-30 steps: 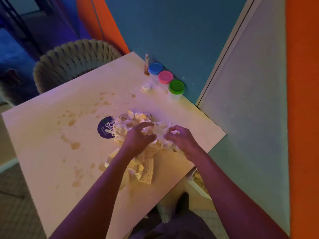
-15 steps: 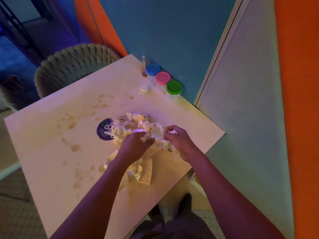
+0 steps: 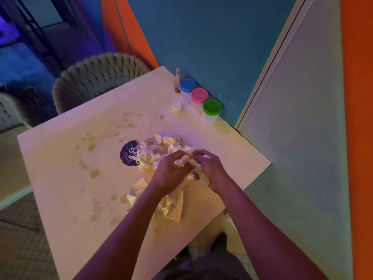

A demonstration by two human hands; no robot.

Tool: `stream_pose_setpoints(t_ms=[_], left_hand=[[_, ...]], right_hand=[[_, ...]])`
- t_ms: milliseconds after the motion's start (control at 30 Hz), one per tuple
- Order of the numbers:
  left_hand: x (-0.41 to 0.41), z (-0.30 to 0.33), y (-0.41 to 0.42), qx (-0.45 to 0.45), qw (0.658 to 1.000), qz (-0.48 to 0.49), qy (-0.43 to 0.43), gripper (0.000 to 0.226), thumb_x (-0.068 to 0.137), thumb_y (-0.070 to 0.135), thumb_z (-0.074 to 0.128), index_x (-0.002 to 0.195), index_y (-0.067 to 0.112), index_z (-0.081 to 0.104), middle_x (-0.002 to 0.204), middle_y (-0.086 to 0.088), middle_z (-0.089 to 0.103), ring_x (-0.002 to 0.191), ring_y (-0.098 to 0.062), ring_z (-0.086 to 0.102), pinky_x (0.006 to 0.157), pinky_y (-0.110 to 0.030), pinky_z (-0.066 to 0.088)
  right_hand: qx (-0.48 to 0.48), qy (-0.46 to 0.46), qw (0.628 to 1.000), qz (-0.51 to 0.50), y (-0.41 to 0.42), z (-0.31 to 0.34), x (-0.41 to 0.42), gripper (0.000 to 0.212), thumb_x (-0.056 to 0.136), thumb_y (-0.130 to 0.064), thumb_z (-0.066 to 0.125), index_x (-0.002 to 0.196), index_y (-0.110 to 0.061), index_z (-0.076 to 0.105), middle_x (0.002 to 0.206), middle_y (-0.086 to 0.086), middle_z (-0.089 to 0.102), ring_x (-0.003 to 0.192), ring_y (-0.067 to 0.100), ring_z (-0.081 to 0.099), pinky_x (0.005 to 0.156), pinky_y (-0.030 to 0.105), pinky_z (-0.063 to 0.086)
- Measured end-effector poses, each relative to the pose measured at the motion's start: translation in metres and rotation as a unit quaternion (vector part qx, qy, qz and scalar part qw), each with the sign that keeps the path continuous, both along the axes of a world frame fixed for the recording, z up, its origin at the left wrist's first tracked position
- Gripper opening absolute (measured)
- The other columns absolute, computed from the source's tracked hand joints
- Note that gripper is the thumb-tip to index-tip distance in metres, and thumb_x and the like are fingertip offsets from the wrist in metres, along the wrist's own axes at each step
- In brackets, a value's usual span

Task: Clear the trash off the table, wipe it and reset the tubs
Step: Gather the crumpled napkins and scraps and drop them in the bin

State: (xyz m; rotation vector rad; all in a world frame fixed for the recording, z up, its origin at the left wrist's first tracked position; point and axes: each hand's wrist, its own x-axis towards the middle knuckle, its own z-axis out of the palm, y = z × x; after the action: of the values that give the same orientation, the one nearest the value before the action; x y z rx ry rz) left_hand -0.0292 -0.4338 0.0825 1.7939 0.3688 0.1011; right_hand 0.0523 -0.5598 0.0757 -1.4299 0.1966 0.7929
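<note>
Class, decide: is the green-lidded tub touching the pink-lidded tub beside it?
Touching. In the head view the green-lidded tub and the pink-lidded tub meet lid rim to lid rim, with no gap showing.

Up and to the left of my hands, past the far corner of the worktop, a woven wicker chair [image 3: 101, 75] stands with its curved back toward me. Straight beyond my hands a teal wall [image 3: 201, 37] rises, with an orange panel [image 3: 129, 35] to its left. Off to the right of my right hand hang a pale grey panel [image 3: 298, 118] and an orange strip [image 3: 357, 118].
</note>
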Motion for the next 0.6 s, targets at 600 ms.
stream_pose_setpoints(t_ms=[600], left_hand=[[0.026,-0.017,-0.004,0.09,0.996,-0.007,-0.026,0.057,0.073,0.012,0.056,0.122,0.039,0.067,0.129,0.007,0.063,0.113,-0.005,0.06,0.096,-0.023,0.048]], right_hand=[[0.144,0.178,0.973,-0.011,-0.047,-0.005,0.027,0.044,0.094,-0.004,0.041,0.055,-0.019,0.057,0.052,-0.003,0.05,0.044,0.01,0.05,0.038,0.014,0.037]])
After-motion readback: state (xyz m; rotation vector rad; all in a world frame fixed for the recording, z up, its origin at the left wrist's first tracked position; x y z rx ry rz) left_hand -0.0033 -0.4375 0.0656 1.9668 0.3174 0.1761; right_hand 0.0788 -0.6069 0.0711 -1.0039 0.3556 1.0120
